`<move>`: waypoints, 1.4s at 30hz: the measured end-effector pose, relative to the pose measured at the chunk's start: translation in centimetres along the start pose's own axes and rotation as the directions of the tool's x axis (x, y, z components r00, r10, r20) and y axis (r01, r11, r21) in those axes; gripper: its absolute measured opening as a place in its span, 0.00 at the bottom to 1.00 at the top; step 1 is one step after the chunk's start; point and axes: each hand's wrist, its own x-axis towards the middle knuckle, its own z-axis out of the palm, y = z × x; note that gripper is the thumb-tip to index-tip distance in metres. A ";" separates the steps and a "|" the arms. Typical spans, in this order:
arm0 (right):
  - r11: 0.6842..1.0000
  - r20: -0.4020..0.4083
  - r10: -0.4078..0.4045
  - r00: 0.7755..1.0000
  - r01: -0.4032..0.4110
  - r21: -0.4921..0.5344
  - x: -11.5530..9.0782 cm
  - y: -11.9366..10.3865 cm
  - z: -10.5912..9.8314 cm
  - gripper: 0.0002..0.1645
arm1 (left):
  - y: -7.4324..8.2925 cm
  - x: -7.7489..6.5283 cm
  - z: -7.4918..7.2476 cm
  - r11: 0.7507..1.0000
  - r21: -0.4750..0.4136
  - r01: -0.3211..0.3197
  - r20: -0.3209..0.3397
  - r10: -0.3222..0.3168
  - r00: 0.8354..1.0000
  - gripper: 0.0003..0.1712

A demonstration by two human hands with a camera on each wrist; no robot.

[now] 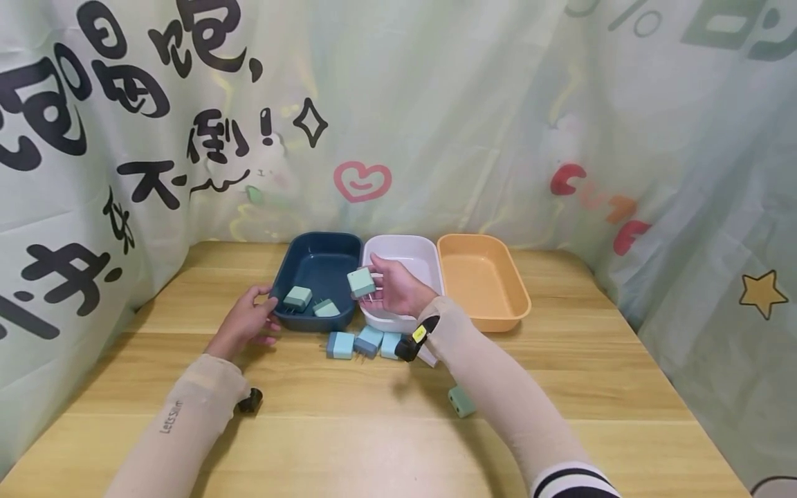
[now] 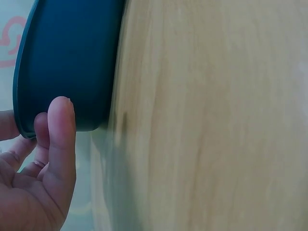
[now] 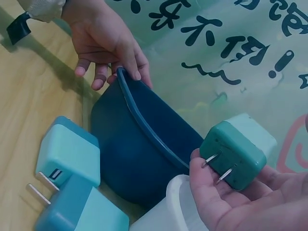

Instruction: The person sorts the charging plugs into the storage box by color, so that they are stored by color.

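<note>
here's the right hand [image 1: 398, 287] holding the green charger [image 1: 361, 282] in its fingers, dark blue tray [image 1: 320, 263] at its nine o'clock, the left hand [image 1: 245, 321] gripping that tray's eight-o'clock rim, and if the charger's hold slackens, it could tumble towards three o'clock into the white tray [image 1: 420, 257]!

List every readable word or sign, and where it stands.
"喝饱," on backdrop
"不倒!" on backdrop
"LetsSlim" on left sleeve; final letters small
Elsewhere on backdrop: cropped or folded characters, unsure
Yellow tag on black wrist device: too small
Held charger: nothing legible
</note>
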 end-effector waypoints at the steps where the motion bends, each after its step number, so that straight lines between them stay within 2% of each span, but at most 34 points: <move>1: 1.000 -0.005 0.003 1.000 -0.003 0.004 0.2 0.0 0.0 0.32 | 0.0 0.0 0.0 1.000 0.001 -0.001 0.000 0.001 1.000 0.30; 6: 0.999 -0.023 -0.002 1.000 0.002 0.033 1.2 -0.3 0.2 0.39 | 0.1 -0.2 0.0 1.000 0.003 -0.015 0.008 0.015 1.000 0.30; 16: 0.989 -0.043 -0.004 0.999 0.010 0.146 2.6 -0.5 0.6 0.38 | 0.2 -0.3 0.1 1.000 -0.008 -0.016 0.012 0.016 1.000 0.30; 25: 0.985 -0.076 -0.011 0.997 0.024 0.170 2.7 -0.6 0.9 0.39 | 0.4 -0.4 0.1 1.000 -0.006 -0.015 0.008 0.015 1.000 0.30; 34: 0.978 -0.064 0.020 0.998 -0.006 0.207 2.9 0.0 1.2 0.40 | -0.5 -0.5 -0.1 1.000 0.015 0.003 -0.002 -0.003 1.000 0.31; 42: 0.978 -0.060 0.003 0.998 0.010 0.208 3.0 -0.7 1.5 0.44 | -0.2 -0.2 0.1 0.999 -0.025 -0.036 0.009 0.037 0.999 0.30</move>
